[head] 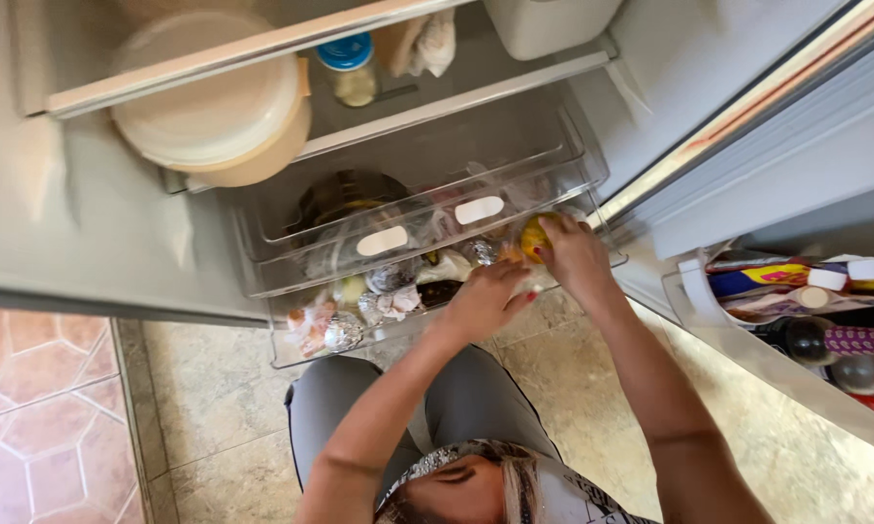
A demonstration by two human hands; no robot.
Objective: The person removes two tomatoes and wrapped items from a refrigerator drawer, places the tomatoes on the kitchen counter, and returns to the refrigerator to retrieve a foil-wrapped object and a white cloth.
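Left hand (484,299) (curled, grasp unclear) at crowded drawer (291,354) edge; right hand (571,254) grips yellow fruit (535,234).

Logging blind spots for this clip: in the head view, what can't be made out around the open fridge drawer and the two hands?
- Left hand: fingertips hidden behind the drawer front; grip unclear.
- Right hand: touches a yellow fruit, mostly covered by fingers; kind unclear.
- Foil-wrapped items: contents hidden by the wrapping.
- Dark bowl: blurred behind clear drawer walls.
- Door-shelf bottles: cut off by the right edge.
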